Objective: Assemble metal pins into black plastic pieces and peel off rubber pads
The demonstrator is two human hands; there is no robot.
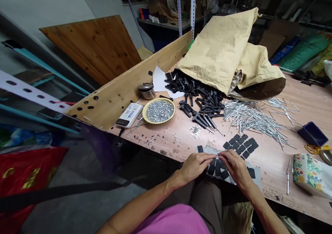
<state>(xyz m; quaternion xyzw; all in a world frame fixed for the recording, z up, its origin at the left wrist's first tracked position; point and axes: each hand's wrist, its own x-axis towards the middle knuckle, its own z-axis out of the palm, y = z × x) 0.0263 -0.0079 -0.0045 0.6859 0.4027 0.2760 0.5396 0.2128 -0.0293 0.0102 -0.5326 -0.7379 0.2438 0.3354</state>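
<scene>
My left hand [195,165] and my right hand [235,166] meet at the fingertips over the table's front edge. Both pinch a small, thin, shiny metal piece [217,156], mostly hidden by the fingers. Under them lies a grey sheet [256,175] with several black rounded pads [211,169] on it. More black pads [241,146] are spread just beyond my right hand. Small metal washers [195,131] form a little heap beyond my left hand. Farther back lie a pile of black plastic parts [207,104] and a heap of thin metal rods [249,118].
At the left stand a yellow bowl [145,118] of small metal pieces, a white device [129,115] and a metal pot [147,93] beside a wooden side board [114,92]. Large paper sacks [218,50] lie behind. A dark blue box [313,134] and a flowered tissue box [307,171] sit right.
</scene>
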